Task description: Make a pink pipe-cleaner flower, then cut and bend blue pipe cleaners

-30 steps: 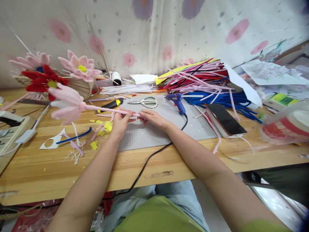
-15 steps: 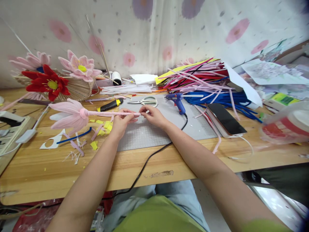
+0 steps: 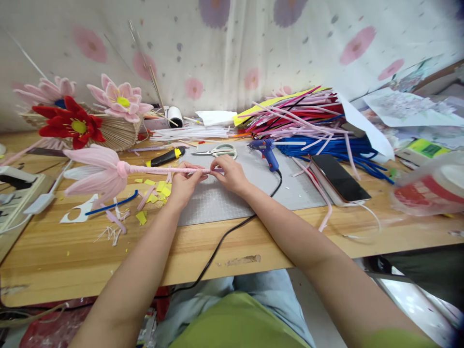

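A pink fuzzy flower (image 3: 96,174) with a whitish petal lies sideways above the table, its head pointing left. From its round base a long stem (image 3: 152,169) wrapped in pink pipe cleaner runs right into my hands. My left hand (image 3: 183,186) is closed around the stem near its right end, thumb and fingers pinching it. Right beside it, my right hand (image 3: 234,175) pinches the stem's tip, where a short mauve-pink piece shows between the fingers. Both hands are over the grey cutting mat (image 3: 232,205). Part of the stem tip is hidden by the fingers.
Behind my hands lie scissors (image 3: 219,151), a black-yellow cutter (image 3: 166,157) and a blue glue gun (image 3: 266,152), its cord crossing the mat. Pipe cleaners (image 3: 293,113) are heaped behind. A phone (image 3: 340,178) lies right, yellow scraps (image 3: 142,217) left, finished flowers (image 3: 78,125) back left.
The flower and its stem have shifted slightly left. My right fingers now sit over the stem's tip, with a mauve-pink piece showing between them; my left hand still pinches the stem.
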Demonstrator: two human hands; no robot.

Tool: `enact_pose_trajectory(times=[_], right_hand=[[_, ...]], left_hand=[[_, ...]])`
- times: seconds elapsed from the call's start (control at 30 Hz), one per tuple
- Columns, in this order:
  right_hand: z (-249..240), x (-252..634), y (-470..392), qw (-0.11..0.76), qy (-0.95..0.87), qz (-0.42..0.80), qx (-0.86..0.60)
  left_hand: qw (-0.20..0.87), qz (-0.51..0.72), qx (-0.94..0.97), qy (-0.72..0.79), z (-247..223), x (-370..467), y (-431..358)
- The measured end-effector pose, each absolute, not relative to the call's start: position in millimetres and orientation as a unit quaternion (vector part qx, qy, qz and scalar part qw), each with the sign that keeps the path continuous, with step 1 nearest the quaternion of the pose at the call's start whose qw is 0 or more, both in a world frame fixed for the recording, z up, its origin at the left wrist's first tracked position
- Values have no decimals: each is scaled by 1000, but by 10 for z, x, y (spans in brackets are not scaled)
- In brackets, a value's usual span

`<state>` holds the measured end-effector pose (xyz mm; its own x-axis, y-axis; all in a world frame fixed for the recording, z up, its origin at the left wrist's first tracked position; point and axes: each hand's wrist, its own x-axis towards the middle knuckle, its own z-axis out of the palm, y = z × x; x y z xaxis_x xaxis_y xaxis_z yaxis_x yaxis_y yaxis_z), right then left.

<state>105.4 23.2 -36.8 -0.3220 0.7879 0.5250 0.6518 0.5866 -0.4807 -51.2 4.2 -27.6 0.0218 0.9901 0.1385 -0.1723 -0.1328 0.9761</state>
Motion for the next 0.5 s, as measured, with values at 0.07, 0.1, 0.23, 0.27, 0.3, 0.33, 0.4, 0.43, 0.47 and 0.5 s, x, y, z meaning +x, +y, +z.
enact_pose_trajectory(times=[0.07, 0.1, 0.23, 0.27, 0.3, 0.33, 0.4, 0.43, 0.47, 0.5], right_hand=[[-367, 1052, 228, 370, -811, 88, -445], [-365, 1052, 227, 369, -812, 87, -443], [-358, 1048, 226, 379, -811, 70, -440], [-357, 1047, 226, 384, -810, 63, -439], [-356, 1046, 227, 389, -809, 57, -438], [-356, 1045, 226, 393, -808, 51, -436], [-353, 1046, 224, 400, -808, 45, -431], [-351, 1047, 223, 401, -808, 43, -430], [-348, 1047, 221, 401, -808, 42, -429], [-346, 1048, 219, 400, -808, 40, -430]], left_hand=[[506, 571, 497, 414, -292, -501, 49], [503, 573, 498, 414, -301, -495, 54], [485, 584, 494, 423, -333, -469, 62], [480, 587, 495, 425, -338, -460, 60], [473, 591, 496, 425, -341, -450, 56], [467, 595, 498, 425, -343, -440, 51], [452, 604, 503, 421, -343, -418, 40], [445, 610, 504, 420, -342, -408, 34], [440, 614, 504, 419, -340, -399, 30], [436, 617, 503, 420, -338, -392, 27]])
